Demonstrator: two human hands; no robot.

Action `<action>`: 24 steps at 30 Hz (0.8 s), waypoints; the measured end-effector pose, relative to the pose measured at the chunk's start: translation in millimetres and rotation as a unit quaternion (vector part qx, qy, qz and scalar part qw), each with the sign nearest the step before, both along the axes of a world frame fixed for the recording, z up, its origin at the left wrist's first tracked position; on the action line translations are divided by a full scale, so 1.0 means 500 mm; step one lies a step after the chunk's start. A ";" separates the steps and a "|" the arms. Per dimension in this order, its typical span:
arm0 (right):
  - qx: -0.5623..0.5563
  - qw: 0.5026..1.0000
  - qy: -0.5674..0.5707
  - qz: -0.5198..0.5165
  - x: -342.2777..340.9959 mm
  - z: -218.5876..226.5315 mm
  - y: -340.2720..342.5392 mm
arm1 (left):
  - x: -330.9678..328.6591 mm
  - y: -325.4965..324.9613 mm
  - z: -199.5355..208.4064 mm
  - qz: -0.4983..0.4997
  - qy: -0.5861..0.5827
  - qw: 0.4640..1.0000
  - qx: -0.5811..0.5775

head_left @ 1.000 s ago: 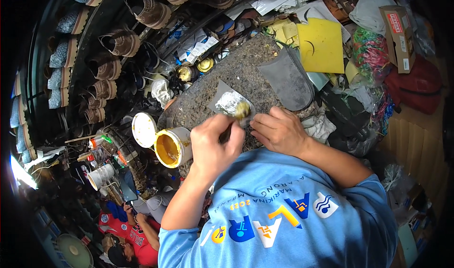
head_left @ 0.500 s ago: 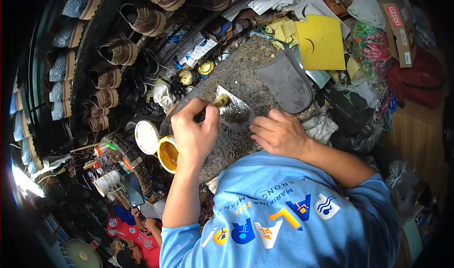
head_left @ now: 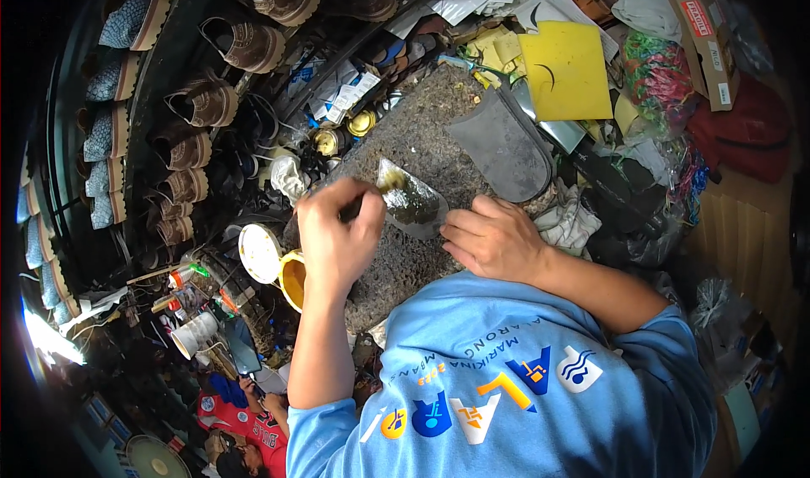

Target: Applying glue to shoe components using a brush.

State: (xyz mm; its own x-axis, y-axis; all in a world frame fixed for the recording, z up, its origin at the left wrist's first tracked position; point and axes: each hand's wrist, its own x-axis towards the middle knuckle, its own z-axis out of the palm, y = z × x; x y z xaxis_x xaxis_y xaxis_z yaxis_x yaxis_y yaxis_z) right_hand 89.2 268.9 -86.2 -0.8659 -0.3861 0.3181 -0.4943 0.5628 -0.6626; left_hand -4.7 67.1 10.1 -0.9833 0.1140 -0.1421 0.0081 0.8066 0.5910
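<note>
Your left hand point(head_left: 340, 233) has swung away from the right one: a second ago the brush point(head_left: 392, 183) was dabbing beside your right fingers, and now its yellowish tip is over the far-left part of the gray pointed piece point(head_left: 419, 214). The bright patch there has become a broader, darker wet sheen. Your left fingers are curled tight around the handle, mostly hidden in your fist. Your right hand point(head_left: 489, 235) has stayed put—fingers bent and close together at the piece's right edge—though you cannot tell whether they pinch it.

The piece lies flat on the rough dark slab point(head_left: 371, 288). Your left hand and forearm now cover much of the yellow-stained tub point(head_left: 292, 280), its white lid point(head_left: 259, 253) just beside it. Gray sheets point(head_left: 506, 149) lie beyond your right hand, with a yellow sheet point(head_left: 567, 71) farther off and brown shoes point(head_left: 245, 43) at upper left.
</note>
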 end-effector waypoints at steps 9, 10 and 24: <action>0.018 1.000 -0.001 0.006 -0.003 0.000 -0.001 | 0.072 -0.028 0.007 0.055 0.002 0.998 0.042; 0.018 1.000 -0.001 0.009 -0.001 0.001 -0.001 | 0.077 -0.031 0.005 0.066 0.020 0.996 0.064; 0.016 1.000 -0.019 0.006 -0.001 0.007 -0.001 | 0.111 -0.041 -0.001 0.027 0.076 0.996 0.023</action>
